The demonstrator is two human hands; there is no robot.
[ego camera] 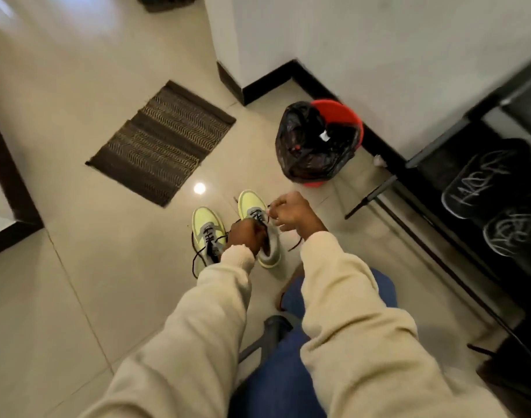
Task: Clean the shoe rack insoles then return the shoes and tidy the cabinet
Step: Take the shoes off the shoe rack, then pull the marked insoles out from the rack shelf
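Here, at frame centre on the floor, the left hand (pixel 243 236) grips the right shoe (pixel 258 227) by its collar; the right hand (pixel 291 212) pinches a limp lace (pixel 294 245). Light and soft-sided, it seems best held at the heel.

glossy beige tiled floor (pixel 77 267) reflects a ceiling light. a brown woven mat (pixel 161 140) lies near the white wall (pixel 379 40) with black skirting (pixel 267 82). a red bin (pixel 339 116) with a black bag stands beside it.

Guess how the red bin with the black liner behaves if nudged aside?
The red bin looks like thin plastic, so probably light and apt to slide on the glossy floor tiles. Its black liner drapes loosely outside, likely floppy and prone to snag or slip off.
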